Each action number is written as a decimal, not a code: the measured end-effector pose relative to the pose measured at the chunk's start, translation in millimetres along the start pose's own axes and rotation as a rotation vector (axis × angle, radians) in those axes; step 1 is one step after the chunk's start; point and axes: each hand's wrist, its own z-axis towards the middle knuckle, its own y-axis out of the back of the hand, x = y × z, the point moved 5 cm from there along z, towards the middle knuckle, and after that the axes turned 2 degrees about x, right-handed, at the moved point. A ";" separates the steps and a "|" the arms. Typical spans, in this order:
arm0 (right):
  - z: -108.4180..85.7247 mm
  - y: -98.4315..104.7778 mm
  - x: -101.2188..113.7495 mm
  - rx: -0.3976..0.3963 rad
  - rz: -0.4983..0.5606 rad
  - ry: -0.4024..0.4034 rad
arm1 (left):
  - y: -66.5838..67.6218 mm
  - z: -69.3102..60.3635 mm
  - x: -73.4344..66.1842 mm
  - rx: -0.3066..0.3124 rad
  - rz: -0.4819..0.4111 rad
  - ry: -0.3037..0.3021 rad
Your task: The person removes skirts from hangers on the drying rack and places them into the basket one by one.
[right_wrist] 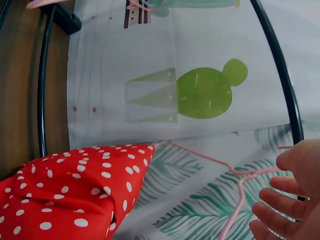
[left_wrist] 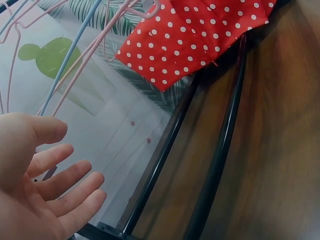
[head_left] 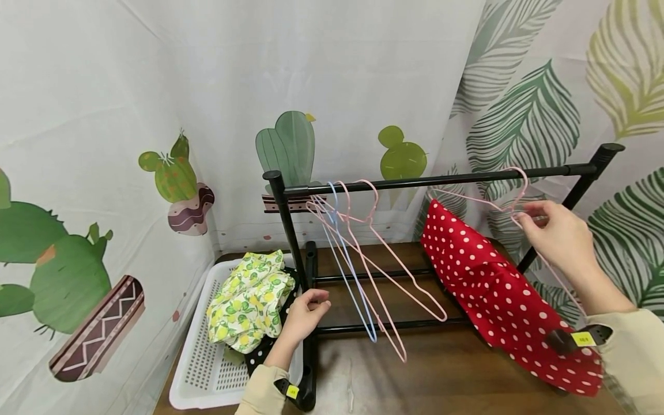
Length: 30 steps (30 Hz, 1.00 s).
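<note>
My right hand [head_left: 560,236] is at the neck of a pink hanger [head_left: 482,200], with thumb and forefinger around it. That hanger's hook lies over the black rail [head_left: 446,180] near its right end. A red cloth garment with white dots [head_left: 482,271] hangs slanting from the hanger; its exact kind cannot be told. My left hand [head_left: 306,314] is held in the air by the rack's left post, holding nothing. In the left wrist view its fingers [left_wrist: 75,195] are loosely spread. Several bare hangers, pink [head_left: 386,245] and one blue [head_left: 339,230], hang at the rail's left part.
A white perforated basket [head_left: 194,346] stands left of the rack, holding a lemon-print cloth [head_left: 254,300] and a black dotted cloth [head_left: 259,353]. The rack's lower bars [head_left: 373,275] run above the brown wooden tabletop [head_left: 394,380]. Printed curtains hang behind.
</note>
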 end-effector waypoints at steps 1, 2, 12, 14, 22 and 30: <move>1.6 -0.9 -1.3 0.009 -0.005 0.000 | 0.0 -0.1 0.2 0.001 0.001 0.002; 3.1 -2.0 -2.2 0.023 -0.012 -0.003 | 0.0 0.0 0.4 -0.001 0.009 0.003; 17.0 -14.6 -5.7 0.158 -0.046 0.008 | -4.2 2.2 8.2 -0.012 0.011 0.012; 18.6 -15.9 -6.9 0.173 -0.050 0.012 | -4.7 1.7 8.1 -0.010 0.014 0.016; 25.2 -19.8 -8.2 0.217 -0.068 0.023 | -4.4 -0.1 9.5 -0.001 0.015 0.014; 33.6 -17.5 -5.6 0.254 -0.094 0.057 | -4.7 1.5 12.2 -0.004 0.017 0.014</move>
